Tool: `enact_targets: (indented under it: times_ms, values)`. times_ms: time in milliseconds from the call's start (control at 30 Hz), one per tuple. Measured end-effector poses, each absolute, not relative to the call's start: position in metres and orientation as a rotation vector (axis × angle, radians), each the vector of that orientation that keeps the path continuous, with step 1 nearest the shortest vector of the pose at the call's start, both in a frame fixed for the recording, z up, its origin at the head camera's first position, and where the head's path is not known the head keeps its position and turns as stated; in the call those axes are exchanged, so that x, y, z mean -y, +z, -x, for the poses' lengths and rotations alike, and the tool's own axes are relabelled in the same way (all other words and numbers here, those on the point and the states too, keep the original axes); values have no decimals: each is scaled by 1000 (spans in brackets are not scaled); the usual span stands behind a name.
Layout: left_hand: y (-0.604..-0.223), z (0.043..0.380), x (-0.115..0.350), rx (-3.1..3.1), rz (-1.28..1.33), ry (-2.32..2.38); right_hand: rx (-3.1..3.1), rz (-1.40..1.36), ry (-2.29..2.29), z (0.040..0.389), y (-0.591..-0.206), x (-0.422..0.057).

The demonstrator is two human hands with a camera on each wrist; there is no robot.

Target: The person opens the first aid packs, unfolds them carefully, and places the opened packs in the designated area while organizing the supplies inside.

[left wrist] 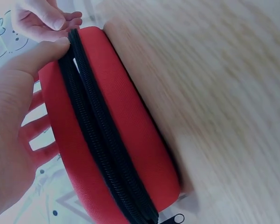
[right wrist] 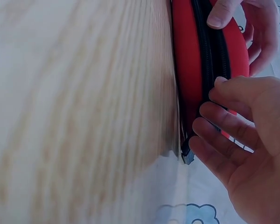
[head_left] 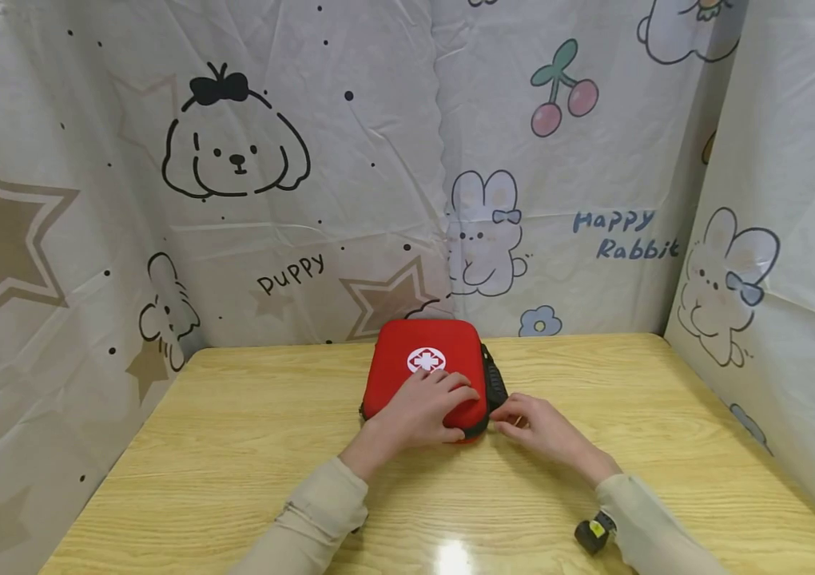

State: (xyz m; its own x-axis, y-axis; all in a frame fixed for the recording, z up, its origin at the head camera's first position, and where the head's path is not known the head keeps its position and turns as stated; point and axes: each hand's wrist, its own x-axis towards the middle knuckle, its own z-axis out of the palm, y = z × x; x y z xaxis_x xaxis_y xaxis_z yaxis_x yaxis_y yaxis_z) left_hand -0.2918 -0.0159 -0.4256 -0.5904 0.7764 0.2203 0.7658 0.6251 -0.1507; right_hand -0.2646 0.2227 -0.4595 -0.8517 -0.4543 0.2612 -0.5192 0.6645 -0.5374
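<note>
A red first aid case (head_left: pixel 393 375) with a white cross emblem lies on the table, its lid up. My left hand (head_left: pixel 422 403) holds the front right corner, fingers spread over the lid and thumb (left wrist: pixel 56 49) on the black zipper edge. The zipper (left wrist: pixel 100 135) runs along the front side with its two toothed strips parted, and a pull tab (left wrist: pixel 175 219) hangs at the far left end. At the right corner, my right hand (head_left: pixel 533 427) pinches the zipper between thumb and forefinger (right wrist: pixel 219 95); its other fingers curl loosely. Whatever lies between those fingertips is hidden.
The case stands on a light wood table (head_left: pixel 249 447) near its back edge. A black carrying strap (head_left: pixel 494 379) sits on the case's right side. Printed cloth (head_left: pixel 379 160) hangs behind and on both sides of the table.
</note>
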Motion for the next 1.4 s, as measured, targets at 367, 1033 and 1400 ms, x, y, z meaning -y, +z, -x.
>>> enact_targets:
  times_ms: [367,1033,1400]
  values:
    - [-417,291,23,2436,1257,79,2789,-836,928,264,-455,-215]
    - [-389,295,46,2149,1274,-110,2938,-474,780,280,-447,-183]
    - [-369,298,70,2035,1210,-135,2954,-417,929,284,-450,-195]
